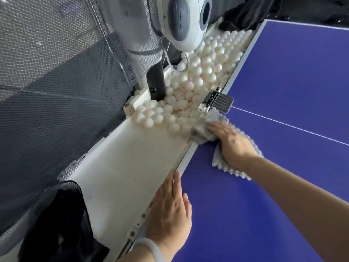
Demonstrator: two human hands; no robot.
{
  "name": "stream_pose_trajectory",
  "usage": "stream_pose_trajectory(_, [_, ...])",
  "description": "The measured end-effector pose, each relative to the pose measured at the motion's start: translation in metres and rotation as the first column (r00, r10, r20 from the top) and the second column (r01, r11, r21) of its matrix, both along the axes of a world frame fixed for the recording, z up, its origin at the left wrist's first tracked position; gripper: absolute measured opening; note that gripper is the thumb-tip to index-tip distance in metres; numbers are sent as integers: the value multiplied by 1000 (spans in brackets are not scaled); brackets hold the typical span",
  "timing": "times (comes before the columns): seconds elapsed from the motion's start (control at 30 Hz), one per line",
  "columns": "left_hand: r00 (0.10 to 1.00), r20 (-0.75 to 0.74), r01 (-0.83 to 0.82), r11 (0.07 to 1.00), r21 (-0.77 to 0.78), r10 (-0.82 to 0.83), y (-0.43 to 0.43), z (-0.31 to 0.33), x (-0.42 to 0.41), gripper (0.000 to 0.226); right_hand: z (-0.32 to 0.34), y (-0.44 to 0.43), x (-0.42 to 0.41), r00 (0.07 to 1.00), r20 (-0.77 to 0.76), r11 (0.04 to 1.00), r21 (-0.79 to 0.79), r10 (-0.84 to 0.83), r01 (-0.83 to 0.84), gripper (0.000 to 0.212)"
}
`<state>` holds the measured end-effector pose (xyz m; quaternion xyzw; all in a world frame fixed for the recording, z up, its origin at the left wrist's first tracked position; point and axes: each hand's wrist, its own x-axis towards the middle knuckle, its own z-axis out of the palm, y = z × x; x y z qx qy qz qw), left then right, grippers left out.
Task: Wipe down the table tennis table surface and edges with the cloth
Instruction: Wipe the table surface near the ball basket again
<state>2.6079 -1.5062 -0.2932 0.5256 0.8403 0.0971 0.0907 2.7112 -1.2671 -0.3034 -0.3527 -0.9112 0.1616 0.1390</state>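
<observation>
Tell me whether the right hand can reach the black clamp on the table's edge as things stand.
Probably yes. The right hand presses the cloth on the table just short of the clamp; the cloth's far end nearly touches it and nothing stands between. The balls lie aside in the tray.

We see the grey nubbly cloth (208, 120) only in part: the right hand (231, 141) covers its middle, and its far corner is blurred. The blue table tennis table (287, 76) runs off the right and bottom edges, and the white-and-grey ball machine (186, 23) off the top
</observation>
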Motion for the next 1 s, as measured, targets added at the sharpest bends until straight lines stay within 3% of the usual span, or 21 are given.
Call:
stream_pose_trajectory(0.1, [1000, 1, 8, 1000, -18, -8, 1, 2, -1, 64, 2, 27, -23, 991, 16, 991, -1, -135, 135, 55])
stream_pose_trajectory(0.27, [1000, -15, -10, 999, -34, 10, -1, 0, 1, 63, -3, 10, -32, 983, -44, 984, -2, -181, 181, 58])
stream_pose_trajectory(0.47, [1000, -18, -13, 1000, 4, 13, -1, -3, 1, 59, -9, -33, 13, 997, -18, 997, 9, 74, -74, 57])
stream_pose_trajectory(0.57, [1000, 26, -6, 999, -32, 7, 0, -10, -2, 59, 0, 14, 26, 991, 11, 991, -7, -133, 133, 54])
stream_pose_trajectory(0.67, [1000, 18, -18, 999, -35, 18, 1, -8, -1, 60, 0, 43, 17, 914, 13, 914, -21, -406, 406, 55])
stream_pose_trajectory(0.73, [1000, 20, -21, 999, -32, 21, 1, -11, -2, 60, -3, 33, 0, 901, 29, 901, -18, -433, 434, 59])
stream_pose_trajectory(0.87, [999, 21, -27, 1000, 12, 27, -1, -15, -3, 60, -2, 35, 23, 978, 36, 979, 27, -203, 203, 61])
stream_pose_trajectory(0.93, [999, 42, -26, 999, 27, 25, -1, -16, -4, 59, 3, 51, 57, 952, 49, 953, 13, -302, 302, 56])
stream_pose_trajectory(1.0, [998, 44, -36, 999, 32, 34, -1, -16, -4, 59, 4, 52, 86, 867, 29, 867, -2, -498, 498, 52])
